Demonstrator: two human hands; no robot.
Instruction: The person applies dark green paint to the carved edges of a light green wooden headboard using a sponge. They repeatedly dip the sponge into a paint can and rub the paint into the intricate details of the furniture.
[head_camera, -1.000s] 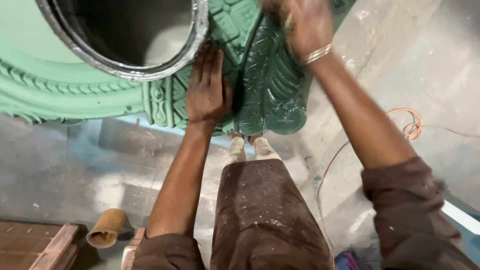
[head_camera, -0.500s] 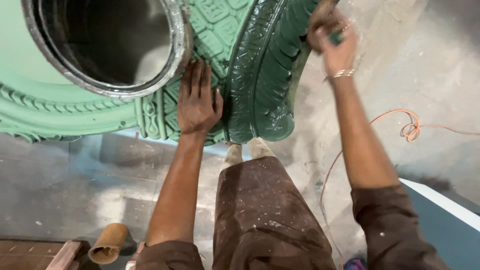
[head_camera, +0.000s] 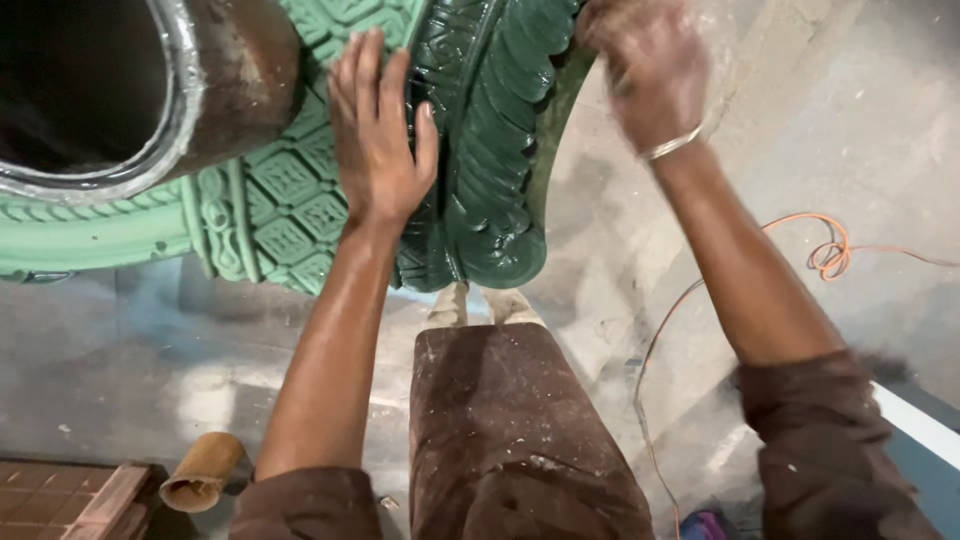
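Left hand (head_camera: 378, 150) lies flat, fingers spread, on the pale green carved ring (head_camera: 285, 195), w/ its dark green wet leaf border (head_camera: 490, 130) upright on the floor. Right hand (head_camera: 650, 75) is blurred; grip unclear, prob. holding something. Best brace firmly, work along the relief.

Bare grey concrete floor (head_camera: 800, 130) lies open to my right; ahead, the carved green ornamental moulding (head_camera: 290, 190) and dark round metal-rimmed opening (head_camera: 190, 110) block my hands.

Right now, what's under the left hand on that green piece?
The left hand lies flat on the carved green moulding, spanning pale diamond panels and the darker glossy leaf band. The carving beneath the palm is covered.
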